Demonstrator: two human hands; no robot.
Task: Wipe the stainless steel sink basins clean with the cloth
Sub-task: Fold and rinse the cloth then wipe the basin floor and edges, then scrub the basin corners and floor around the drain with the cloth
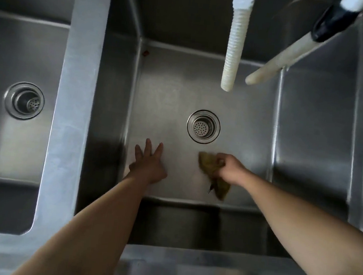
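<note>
I look straight down into the middle stainless steel basin (172, 87). My right hand (231, 169) grips a crumpled yellow-green cloth (211, 172) against the basin floor, just below and to the right of the round drain strainer (203, 126). My left hand (148, 163) lies with straight, spread fingers on the basin floor near the left wall, apart from the cloth. A second basin (15, 64) with its own drain (24, 100) lies to the left, behind a steel divider (72, 103).
A white ribbed hose (233, 51) hangs over the back of the middle basin. A cream hose with a black fitting (280, 60) slants in from the top right. A small reddish speck (145, 53) sits in the back left corner. Another basin wall (315, 129) stands to the right.
</note>
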